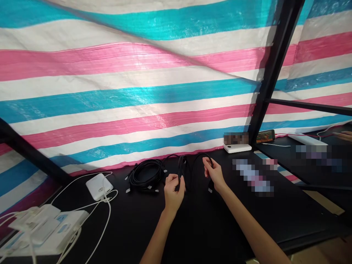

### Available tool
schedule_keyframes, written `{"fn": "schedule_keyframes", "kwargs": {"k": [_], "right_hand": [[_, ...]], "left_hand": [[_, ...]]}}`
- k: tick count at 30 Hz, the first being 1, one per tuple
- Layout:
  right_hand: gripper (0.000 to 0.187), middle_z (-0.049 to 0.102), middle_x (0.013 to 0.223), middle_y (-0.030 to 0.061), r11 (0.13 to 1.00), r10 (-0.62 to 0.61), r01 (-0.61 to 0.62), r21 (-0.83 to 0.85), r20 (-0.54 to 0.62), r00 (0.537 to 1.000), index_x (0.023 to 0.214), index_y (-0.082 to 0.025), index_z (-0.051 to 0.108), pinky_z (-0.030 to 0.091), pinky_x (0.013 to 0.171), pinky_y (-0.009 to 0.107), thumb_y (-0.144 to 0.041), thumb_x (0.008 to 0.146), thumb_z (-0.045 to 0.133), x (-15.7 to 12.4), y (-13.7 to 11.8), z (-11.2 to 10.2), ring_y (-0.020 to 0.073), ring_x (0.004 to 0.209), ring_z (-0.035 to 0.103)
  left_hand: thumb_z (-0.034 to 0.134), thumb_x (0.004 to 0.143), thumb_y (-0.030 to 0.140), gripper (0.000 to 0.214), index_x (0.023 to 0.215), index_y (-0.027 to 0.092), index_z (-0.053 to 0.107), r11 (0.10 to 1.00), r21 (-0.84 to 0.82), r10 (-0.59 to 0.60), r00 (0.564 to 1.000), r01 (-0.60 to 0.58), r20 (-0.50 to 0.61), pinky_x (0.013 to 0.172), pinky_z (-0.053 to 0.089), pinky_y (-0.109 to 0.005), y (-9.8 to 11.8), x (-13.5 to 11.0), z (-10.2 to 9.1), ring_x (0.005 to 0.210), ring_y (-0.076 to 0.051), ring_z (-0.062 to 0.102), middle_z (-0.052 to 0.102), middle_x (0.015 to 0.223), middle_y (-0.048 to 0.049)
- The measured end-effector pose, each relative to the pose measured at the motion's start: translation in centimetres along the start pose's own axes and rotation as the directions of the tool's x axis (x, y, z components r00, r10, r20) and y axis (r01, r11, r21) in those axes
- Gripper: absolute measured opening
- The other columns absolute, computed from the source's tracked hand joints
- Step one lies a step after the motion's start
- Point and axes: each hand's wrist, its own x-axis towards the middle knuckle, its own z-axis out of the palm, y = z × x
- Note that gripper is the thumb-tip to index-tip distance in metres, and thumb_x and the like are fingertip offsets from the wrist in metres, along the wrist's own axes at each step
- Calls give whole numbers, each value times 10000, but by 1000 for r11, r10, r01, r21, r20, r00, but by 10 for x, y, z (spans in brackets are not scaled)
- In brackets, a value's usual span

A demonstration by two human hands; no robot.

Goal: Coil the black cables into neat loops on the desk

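Note:
Between my two hands runs a black cable [182, 164], looped into a narrow coil on the left side. My left hand [174, 190] pinches this coil between thumb and fingers. Farther right, my right hand [213, 172] is closed on another stretch of the same cable, and a pale connector [210, 190] hangs just below it. A round coil of black cables [146, 173] lies on the black table [132, 227] left of my left hand, with several light plug ends sticking out around it.
At the left sit a white adapter box [99, 186] and a white power strip [60, 234] with tangled white cords. A white device [237, 148] and a propped phone [265, 136] stand at the back right. Striped sheeting [137, 95] hangs behind. Another person's hand [343, 135] shows at the right edge.

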Motion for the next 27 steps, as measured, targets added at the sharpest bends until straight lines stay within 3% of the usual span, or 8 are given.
{"fn": "schedule_keyframes", "kwargs": {"k": [5, 11, 14, 17, 20, 23, 27], "right_hand": [[487, 464, 488, -68, 999, 29, -28, 35, -10, 1000, 869, -154, 666, 258, 329, 204, -596, 666, 654, 1, -2, -4, 62, 337, 390], [493, 483, 484, -41, 998, -49, 48, -35, -33, 998, 773, -149, 700, 249, 336, 219, -628, 696, 611, 4, 0, -9, 70, 335, 403], [502, 507, 508, -15, 999, -28, 27, -29, -27, 999, 692, -141, 708, 251, 339, 221, -634, 692, 610, 6, 1, -11, 73, 356, 419], [434, 584, 603, 21, 1000, 10, -10, 1, 25, 1000, 698, -144, 725, 296, 365, 207, -573, 648, 684, 7, 1, -11, 92, 445, 496], [388, 677, 809, 56, 998, 53, -56, 19, 132, 990, 864, -190, 742, 414, 473, 212, -480, 607, 752, 3, -1, -7, 157, 665, 614], [415, 699, 925, 69, 997, 77, -76, -14, 266, 961, 952, -218, 732, 483, 632, 265, -465, 620, 755, -5, -2, -1, 195, 821, 637], [380, 671, 666, 26, 992, 106, -71, -108, 373, 922, 835, -168, 746, 467, 634, 288, -465, 600, 772, -11, 0, 5, 143, 620, 595]], "left_hand": [[485, 869, 281, 406, 475, 217, 560, 999, -47, 23, 997, -19, 77, 642, 455, -284, 0, 1, 0, 660, -161, 556, 543, 526, -10], [503, 863, 312, 336, 560, 216, 610, 996, -8, -90, 994, 90, -53, 675, 469, -287, -4, 5, -3, 673, -162, 555, 552, 554, -5], [529, 842, 336, 253, 650, 211, 637, 995, 37, -92, 991, 96, -95, 648, 462, -286, -8, 5, -2, 649, -161, 533, 517, 566, 3], [532, 828, 351, 266, 609, 203, 563, 994, 35, -97, 991, 101, -91, 567, 425, -260, -8, 5, 0, 582, -137, 482, 476, 585, 9], [501, 837, 362, 303, 578, 206, 482, 994, -7, -107, 994, 107, -3, 534, 395, -239, -4, 2, 4, 553, -120, 453, 438, 585, 18], [467, 849, 387, 333, 573, 212, 402, 982, -105, -143, 978, 160, 150, 514, 384, -222, 1, -2, 9, 532, -111, 464, 406, 556, 32], [437, 857, 401, 340, 588, 217, 340, 933, -216, -198, 912, 288, 360, 455, 340, -205, 3, -7, 12, 420, -87, 440, 401, 453, 63]]}}
